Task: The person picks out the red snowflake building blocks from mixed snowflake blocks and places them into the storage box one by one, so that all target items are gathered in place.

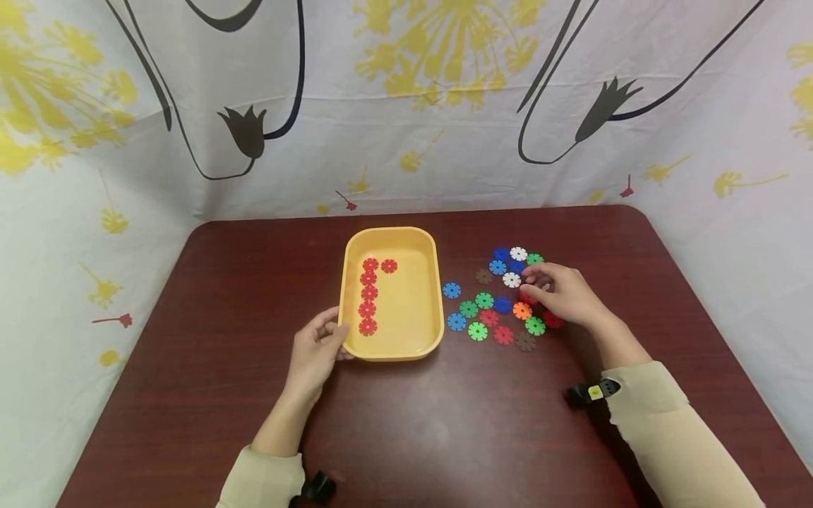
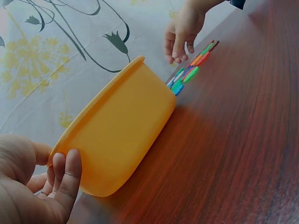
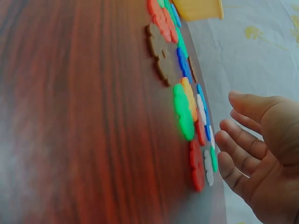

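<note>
My left hand [image 1: 312, 358] grips the near left corner of a yellow plastic tray [image 1: 409, 303], thumb over the rim and fingers against the outer wall. Inside the tray, several red notched discs [image 1: 368, 293] form a column along the left, and one more red disc [image 1: 389, 266] lies beside its top end. My right hand [image 1: 567, 293] hovers over the right side of the loose notched discs, close to a white disc [image 1: 512, 280] and an orange disc [image 1: 522, 310]. In the right wrist view its fingers are loosely bent with nothing between them.
Loose discs in blue, green, brown, white and red spread right of the tray, among them a light blue disc [image 1: 452, 290] near its wall. All rest on a dark red-brown table [image 1: 406, 423]. A patterned white cloth [image 1: 381, 155] hangs behind it.
</note>
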`<act>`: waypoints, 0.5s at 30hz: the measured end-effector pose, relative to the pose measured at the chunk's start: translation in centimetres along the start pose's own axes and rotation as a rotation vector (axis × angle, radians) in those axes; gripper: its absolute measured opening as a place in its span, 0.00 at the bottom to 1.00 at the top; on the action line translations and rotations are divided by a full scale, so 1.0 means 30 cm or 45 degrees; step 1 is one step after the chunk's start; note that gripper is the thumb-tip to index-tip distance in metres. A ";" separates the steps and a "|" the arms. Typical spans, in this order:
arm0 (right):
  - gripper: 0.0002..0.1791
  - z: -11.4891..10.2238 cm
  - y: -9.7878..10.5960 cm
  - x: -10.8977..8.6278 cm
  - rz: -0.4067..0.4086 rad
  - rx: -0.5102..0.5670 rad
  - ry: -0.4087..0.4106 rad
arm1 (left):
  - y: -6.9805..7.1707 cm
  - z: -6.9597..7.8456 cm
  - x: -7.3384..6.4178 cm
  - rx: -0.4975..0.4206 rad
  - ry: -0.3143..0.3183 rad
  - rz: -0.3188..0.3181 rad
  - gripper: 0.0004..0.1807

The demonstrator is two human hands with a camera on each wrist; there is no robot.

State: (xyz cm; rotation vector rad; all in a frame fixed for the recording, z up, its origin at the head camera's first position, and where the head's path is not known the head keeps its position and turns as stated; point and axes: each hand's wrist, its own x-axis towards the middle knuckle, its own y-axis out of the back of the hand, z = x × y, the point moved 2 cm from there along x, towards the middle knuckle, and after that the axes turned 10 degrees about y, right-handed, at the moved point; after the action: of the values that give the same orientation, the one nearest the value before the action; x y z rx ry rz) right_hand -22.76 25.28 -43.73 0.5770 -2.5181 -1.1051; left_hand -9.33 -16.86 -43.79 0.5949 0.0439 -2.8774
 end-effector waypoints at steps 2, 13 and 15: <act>0.16 0.006 0.003 -0.010 -0.014 -0.009 -0.014 | 0.000 -0.001 -0.001 -0.003 0.002 -0.001 0.21; 0.14 0.028 0.014 -0.036 -0.081 -0.085 0.006 | -0.001 -0.004 -0.003 -0.001 0.009 0.006 0.21; 0.14 0.033 0.015 -0.037 -0.098 -0.094 0.004 | -0.001 -0.002 -0.003 0.001 0.007 0.005 0.21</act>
State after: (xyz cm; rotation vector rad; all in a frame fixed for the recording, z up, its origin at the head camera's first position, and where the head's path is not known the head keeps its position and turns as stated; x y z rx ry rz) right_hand -22.36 26.70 -44.19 0.6597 -2.4593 -1.2172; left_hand -9.22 -16.80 -43.81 0.6028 0.0428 -2.8721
